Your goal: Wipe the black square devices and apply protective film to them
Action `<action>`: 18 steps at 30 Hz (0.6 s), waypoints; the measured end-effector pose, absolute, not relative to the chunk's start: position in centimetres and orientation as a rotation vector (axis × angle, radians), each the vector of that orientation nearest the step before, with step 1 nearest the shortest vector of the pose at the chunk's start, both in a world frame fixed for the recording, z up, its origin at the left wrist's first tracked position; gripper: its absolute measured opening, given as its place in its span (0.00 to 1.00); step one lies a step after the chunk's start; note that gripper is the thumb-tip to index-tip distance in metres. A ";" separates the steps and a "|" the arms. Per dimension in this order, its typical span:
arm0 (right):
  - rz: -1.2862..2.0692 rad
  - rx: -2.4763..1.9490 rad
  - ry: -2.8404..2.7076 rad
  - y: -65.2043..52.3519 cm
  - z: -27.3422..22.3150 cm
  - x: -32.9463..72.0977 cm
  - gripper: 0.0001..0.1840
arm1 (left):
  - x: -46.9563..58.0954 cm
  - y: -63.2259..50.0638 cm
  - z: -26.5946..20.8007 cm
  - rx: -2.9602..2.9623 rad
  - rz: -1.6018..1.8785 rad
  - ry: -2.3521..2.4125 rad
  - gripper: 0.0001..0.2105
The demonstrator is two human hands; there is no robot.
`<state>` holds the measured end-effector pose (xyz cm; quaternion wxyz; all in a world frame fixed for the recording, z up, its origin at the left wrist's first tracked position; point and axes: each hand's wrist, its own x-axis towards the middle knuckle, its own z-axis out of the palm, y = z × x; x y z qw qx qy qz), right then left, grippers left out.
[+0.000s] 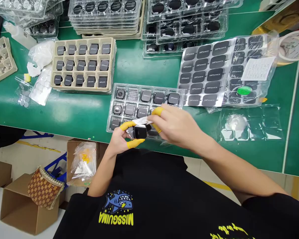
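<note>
My left hand [117,141], with yellow finger cots on thumb and finger, grips a small square smartwatch case [140,132] with a glossy black face. A grey piece of film [130,132] shows beside the case, partly behind it. Pinched in my right hand [175,124], which also wears yellow finger cots, is a white wipe [141,121] that lies along the case's upper edge. Both hands are over the near side of a clear plastic tray [108,111]. Similar square pieces with dark labels sit in its pockets; my right hand hides some of them.
A beige tray [83,88] of dark square pieces stands at left. Sheets of dark labels [201,76] lie at right, near a tape roll [292,46]. Stacked clear trays [103,23] line the back. White wipes [42,53] and a bottle [21,35] are at far left.
</note>
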<state>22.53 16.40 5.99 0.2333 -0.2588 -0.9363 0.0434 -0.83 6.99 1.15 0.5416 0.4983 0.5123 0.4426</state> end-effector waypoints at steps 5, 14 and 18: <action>0.605 -0.877 -2.193 16.4 6.8 23.8 0.10 | -1.5 6.9 1.6 1.265 1.067 1.210 0.30; 0.645 -0.666 -2.299 15.0 6.6 21.0 0.10 | -1.6 7.4 1.9 1.224 1.068 1.171 0.34; 0.660 -0.563 -2.352 15.2 6.8 20.6 0.10 | -1.7 7.7 1.8 1.227 1.094 1.220 0.34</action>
